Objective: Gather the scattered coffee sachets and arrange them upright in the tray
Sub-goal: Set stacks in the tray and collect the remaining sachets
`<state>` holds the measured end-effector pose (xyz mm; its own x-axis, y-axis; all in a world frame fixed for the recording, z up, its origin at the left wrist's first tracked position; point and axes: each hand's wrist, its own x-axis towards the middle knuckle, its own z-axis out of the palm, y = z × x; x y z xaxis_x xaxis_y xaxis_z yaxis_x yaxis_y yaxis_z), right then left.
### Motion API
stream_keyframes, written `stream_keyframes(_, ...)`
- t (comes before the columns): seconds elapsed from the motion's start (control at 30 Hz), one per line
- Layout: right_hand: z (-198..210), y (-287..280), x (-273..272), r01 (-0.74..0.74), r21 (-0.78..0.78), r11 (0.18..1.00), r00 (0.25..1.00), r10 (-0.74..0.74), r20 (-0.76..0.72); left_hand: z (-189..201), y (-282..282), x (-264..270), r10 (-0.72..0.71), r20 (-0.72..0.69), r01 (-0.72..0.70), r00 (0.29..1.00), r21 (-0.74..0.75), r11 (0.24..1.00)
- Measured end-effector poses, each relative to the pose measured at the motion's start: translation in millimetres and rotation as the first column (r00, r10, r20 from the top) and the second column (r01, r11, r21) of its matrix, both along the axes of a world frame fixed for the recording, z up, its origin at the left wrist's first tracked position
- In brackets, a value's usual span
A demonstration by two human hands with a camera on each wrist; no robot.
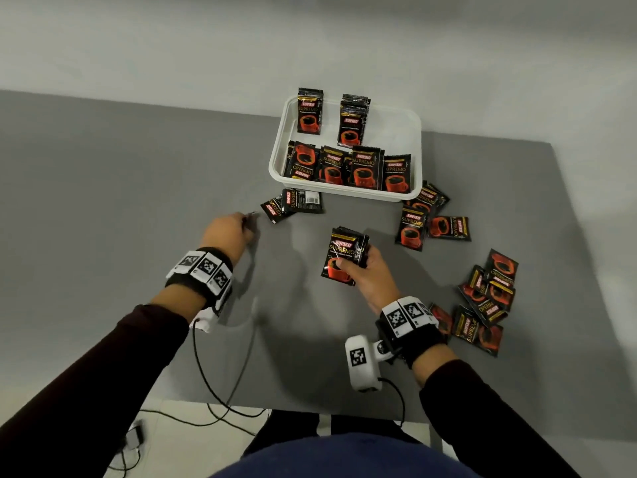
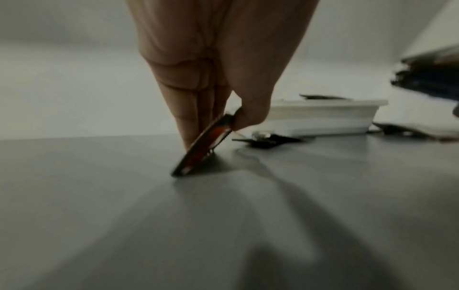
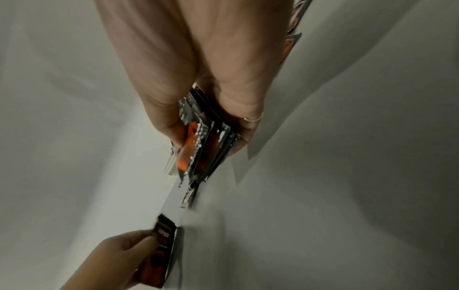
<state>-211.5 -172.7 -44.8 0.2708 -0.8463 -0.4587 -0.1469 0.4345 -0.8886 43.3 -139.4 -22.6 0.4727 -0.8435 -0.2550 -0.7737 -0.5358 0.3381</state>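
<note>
A white tray (image 1: 349,192) at the table's far side holds several black-and-red coffee sachets (image 1: 364,166) standing upright in two rows. My right hand (image 1: 349,268) grips a stack of sachets (image 1: 342,256) above the table's middle; the right wrist view shows the stack (image 3: 207,145) fanned between thumb and fingers. My left hand (image 1: 243,222) pinches a single sachet (image 2: 201,151) by its edge, tilted, its lower corner touching the grey table (image 2: 124,196). The same sachet (image 3: 162,246) appears in the right wrist view.
Two sachets (image 1: 295,203) lie flat in front of the tray's left corner. More lie in a loose group (image 1: 424,217) right of the tray and in a heap (image 1: 484,305) near the right edge. Cables (image 1: 206,377) trail off the table's front edge.
</note>
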Motion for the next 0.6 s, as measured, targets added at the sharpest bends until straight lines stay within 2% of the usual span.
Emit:
stream_keyframes(0.07,-0.8,-0.4,-1.1,0.004,-0.008,1.000,0.999,-0.004,-0.038,12.8,10.0,-8.8,0.059,-0.152,-0.085,0.987,-0.174,0.981)
stream_keyframes(0.1,-1.1,-0.8,-1.4,-0.006,-0.018,1.000,0.998,0.005,-0.058,20.0,15.4,-18.1,0.064,-0.309,-0.143,0.949,-0.241,0.960)
stream_keyframes(0.13,-0.4,-0.7,-1.7,-0.018,-0.023,1.000,0.998,0.016,-0.064,26.8,20.5,-30.7,0.041,-0.512,-0.199,0.858,-0.259,0.945)
stream_keyframes(0.17,1.0,0.0,-1.3,-0.029,-0.023,0.999,0.998,0.028,-0.051,32.7,24.7,-45.9,0.010,-0.705,-0.242,0.710,-0.231,0.942)
stream_keyframes(0.2,2.7,1.3,-0.9,-0.048,-0.022,0.999,0.998,0.048,-0.029,36.2,27.9,-61.7,-0.008,-0.838,-0.265,0.546,-0.182,0.947)
stream_keyframes(0.23,4.8,2.6,0.3,-0.074,-0.025,0.997,0.997,0.074,-0.013,36.5,29.2,-75.6,-0.020,-0.905,-0.264,0.425,-0.146,0.953)
stream_keyframes(0.27,7.9,4.2,1.5,-0.107,-0.029,0.994,0.994,0.107,-0.006,35.5,28.8,-87.4,-0.036,-0.924,-0.245,0.381,-0.139,0.960)
stream_keyframes(0.3,10.5,5.9,3.2,-0.140,-0.031,0.990,0.990,0.140,0.005,33.9,27.1,-97.6,-0.050,-0.918,-0.224,0.393,-0.149,0.963)
stream_keyframes(0.37,13.9,8.5,7.2,-0.150,-0.007,0.989,0.987,0.150,0.062,28.0,23.4,-111.1,-0.062,-0.862,-0.202,0.502,-0.187,0.961)
stream_keyframes(0.43,17.8,8.0,10.7,-0.086,0.077,0.993,0.988,0.074,0.139,22.4,20.6,-117.8,-0.080,-0.796,-0.177,0.600,-0.229,0.957)
stream_keyframes(0.5,20.2,8.4,11.5,-0.071,0.136,0.988,0.973,0.038,0.228,18.3,18.9,-121.0,-0.105,-0.751,-0.143,0.652,-0.258,0.956)
stream_keyframes(0.6,21.7,11.2,10.5,-0.145,0.062,0.987,0.981,0.136,0.140,16.6,16.7,-127.8,-0.132,-0.703,-0.089,0.699,-0.268,0.959)
